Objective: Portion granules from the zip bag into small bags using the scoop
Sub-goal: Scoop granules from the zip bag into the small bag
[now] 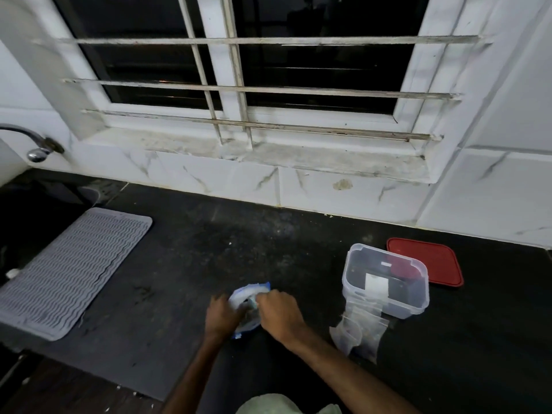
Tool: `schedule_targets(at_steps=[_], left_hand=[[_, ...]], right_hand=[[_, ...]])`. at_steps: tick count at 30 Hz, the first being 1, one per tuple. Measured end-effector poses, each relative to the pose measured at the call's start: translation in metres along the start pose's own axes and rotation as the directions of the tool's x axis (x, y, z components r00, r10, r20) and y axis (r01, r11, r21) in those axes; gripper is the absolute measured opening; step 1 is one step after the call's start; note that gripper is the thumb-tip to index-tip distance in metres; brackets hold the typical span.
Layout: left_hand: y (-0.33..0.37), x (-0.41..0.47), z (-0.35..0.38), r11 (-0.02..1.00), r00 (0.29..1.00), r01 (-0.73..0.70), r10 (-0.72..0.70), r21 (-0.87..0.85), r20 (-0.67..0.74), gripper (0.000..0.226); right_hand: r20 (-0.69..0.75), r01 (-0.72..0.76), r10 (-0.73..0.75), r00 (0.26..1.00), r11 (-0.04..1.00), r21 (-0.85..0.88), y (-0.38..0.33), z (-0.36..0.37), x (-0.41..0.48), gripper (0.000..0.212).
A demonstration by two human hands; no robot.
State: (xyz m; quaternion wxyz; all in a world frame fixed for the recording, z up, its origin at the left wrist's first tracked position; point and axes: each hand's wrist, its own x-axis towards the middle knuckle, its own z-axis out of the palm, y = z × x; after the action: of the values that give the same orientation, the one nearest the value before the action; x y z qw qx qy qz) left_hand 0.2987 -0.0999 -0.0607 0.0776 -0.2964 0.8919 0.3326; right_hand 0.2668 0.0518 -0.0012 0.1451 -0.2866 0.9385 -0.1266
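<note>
Zip bag sits on the dark counter near its front edge, gripped between both your hands. From the head view, your left hand and right hand each look closed on the bag's mouth, though blur hides the fingertips. Pull the lips apart evenly and keep the bag upright so no granules spill. The small bags wait just right, beside the clear container.
</note>
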Motion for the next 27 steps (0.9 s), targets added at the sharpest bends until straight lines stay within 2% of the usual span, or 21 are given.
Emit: schedule_targets(at_steps=[2,7,15,19,23,27], left_hand=[[0.003,0.0,-0.004,0.989,0.998,0.051,-0.047,-0.137,0.032,0.032],[0.0,0.008,-0.012,0.975,0.996,0.082,-0.074,-0.208,0.046,0.024],[0.004,0.01,-0.003,0.95,0.993,0.11,-0.09,-0.291,0.082,0.039],[0.0,0.01,-0.003,0.943,0.989,0.129,-0.099,-0.307,0.11,0.033],[-0.008,0.011,-0.005,0.929,0.986,0.138,-0.097,-0.345,0.134,0.033],[-0.005,0.011,-0.004,0.919,0.989,0.132,-0.1,-0.372,0.106,0.032]], right_hand=[[0.016,-0.068,0.069,0.997,0.993,-0.097,0.004,-0.001,0.013,0.024],[0.045,-0.145,0.153,0.987,0.978,-0.152,0.011,-0.001,0.026,0.021],[0.16,-0.021,0.046,0.986,0.987,-0.157,0.001,0.005,0.028,0.025],[0.204,0.004,0.035,0.978,0.982,-0.189,0.007,0.008,0.027,0.027],[0.154,-0.018,0.05,0.987,0.979,-0.203,0.011,0.01,0.027,0.024],[0.128,0.002,0.014,0.992,0.992,-0.123,-0.003,0.016,0.029,0.024]])
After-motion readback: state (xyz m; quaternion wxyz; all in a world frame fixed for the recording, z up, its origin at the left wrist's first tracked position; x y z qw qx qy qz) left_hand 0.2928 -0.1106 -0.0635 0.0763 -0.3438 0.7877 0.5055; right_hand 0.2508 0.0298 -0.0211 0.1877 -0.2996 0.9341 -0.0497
